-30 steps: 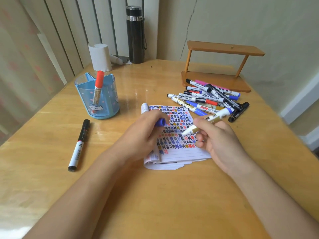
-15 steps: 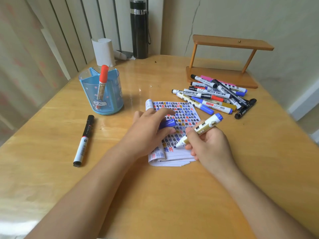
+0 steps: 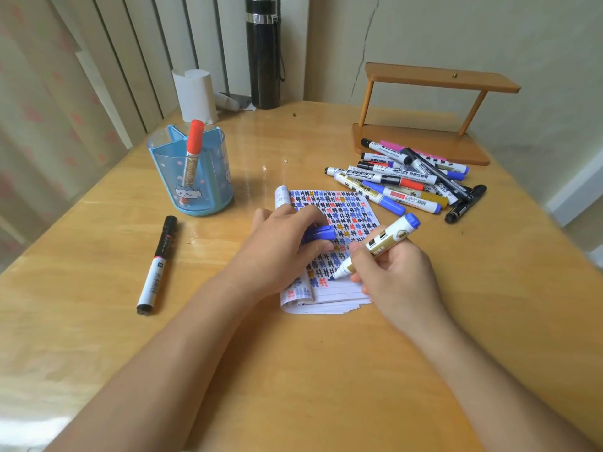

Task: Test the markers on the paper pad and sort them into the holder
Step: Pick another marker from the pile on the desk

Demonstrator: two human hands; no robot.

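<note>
Right hand first: fingers and thumb curled tight in a writing grip round a white-and-gold marker, blue butt end tilted up and away, blue nib down on the paper pad, touching the sheet right where the rows of coloured hash marks give way to bare ruled lines. Left hand is planted on the pad's left half, pinning it, and its curled fingers clasp a blue cap that pokes out to the right, just beside the right hand's knuckles, the two hands nearly meeting over the page. The pad itself is a stack of lined sheets on the wooden table, its top leaf rolled back at the far-left corner, its near edges fanned out under the right wrist. Beyond the pad to the right, just off its far corner, lies the heap of markers, criss-crossed, with black, blue, red, pink and mustard ends showing. Further back from the pad on that side stands a small wooden shelf. To the pad's far left sits the blue see-through holder, divided into compartments, with one red-capped marker leaning upright inside. Left of the pad, well apart, a black-capped marker lies flat. Far behind the pad stand a white paper roll and a black flask.
</note>
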